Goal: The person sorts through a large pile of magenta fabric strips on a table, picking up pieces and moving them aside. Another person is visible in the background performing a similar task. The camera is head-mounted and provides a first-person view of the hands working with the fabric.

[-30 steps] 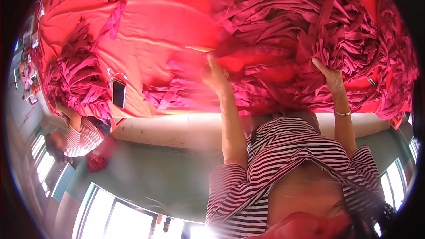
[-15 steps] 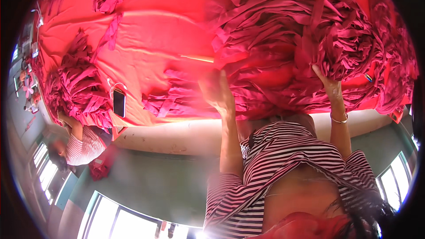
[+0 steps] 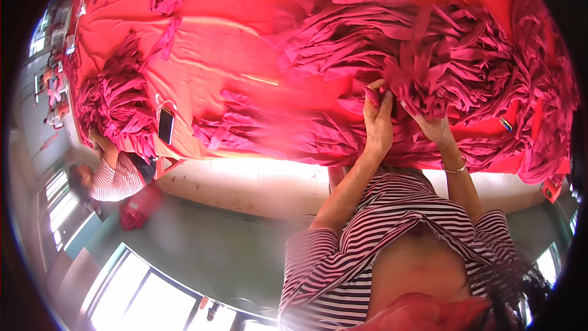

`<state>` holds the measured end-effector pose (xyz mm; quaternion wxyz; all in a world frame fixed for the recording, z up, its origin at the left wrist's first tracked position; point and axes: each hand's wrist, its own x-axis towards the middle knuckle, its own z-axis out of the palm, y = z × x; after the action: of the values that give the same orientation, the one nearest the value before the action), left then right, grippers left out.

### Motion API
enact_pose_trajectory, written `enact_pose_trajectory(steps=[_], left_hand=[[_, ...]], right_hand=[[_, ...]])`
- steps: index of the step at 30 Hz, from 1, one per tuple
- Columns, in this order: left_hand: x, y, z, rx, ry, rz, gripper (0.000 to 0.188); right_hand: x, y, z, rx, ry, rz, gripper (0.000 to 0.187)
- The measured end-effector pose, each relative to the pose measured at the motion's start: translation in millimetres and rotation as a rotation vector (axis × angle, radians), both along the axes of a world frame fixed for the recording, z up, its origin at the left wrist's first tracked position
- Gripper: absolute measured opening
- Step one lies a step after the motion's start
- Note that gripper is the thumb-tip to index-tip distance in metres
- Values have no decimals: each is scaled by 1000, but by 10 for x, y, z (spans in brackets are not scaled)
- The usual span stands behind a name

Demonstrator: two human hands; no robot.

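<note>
Near the table's front edge, my left hand (image 3: 378, 124) is closed, thumb and fingers pinching the end of a dark-pink fabric strip (image 3: 370, 94). Close by on its right, my right hand (image 3: 433, 127) has its fingers wrapped around bunched strips (image 3: 433, 105) hanging from the big heap. That heap of crumpled fabric strips (image 3: 478, 55) spreads beyond and to the right of both hands. More strips lie in a flatter row (image 3: 288, 133) to the left, along the front edge. Cloth hides some of my right fingertips.
Red cloth (image 3: 214, 43) covers the table. A phone (image 3: 165, 125) with white earphones lies left; a thin yellow stick (image 3: 260, 79) lies mid-table. A small blue-and-yellow object (image 3: 506, 124) sits right. At far left, a person (image 3: 119, 178) handles another strip pile (image 3: 116, 104).
My left hand has moved right, from over the flat row to beside my right hand, and now pinches a strip. My right hand has shifted left with bunched strips. The view has tilted slightly.
</note>
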<state>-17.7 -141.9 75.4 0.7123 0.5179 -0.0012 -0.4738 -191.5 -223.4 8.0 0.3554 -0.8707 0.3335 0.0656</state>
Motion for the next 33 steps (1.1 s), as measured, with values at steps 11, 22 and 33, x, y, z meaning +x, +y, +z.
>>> enact_pose_trajectory(steps=[11, 22, 33], left_hand=[[-383, -109, 177, -75, 50, 115, 42], [453, -109, -1012, 490, 60, 185, 36], [247, 254, -1103, 499, 15, 372, 43]], right_hand=[[613, -308, 820, 871, -550, -311, 63], [-611, -861, -341, 449, -177, 8, 40], [-605, -1011, 53, 677, -171, -151, 49]])
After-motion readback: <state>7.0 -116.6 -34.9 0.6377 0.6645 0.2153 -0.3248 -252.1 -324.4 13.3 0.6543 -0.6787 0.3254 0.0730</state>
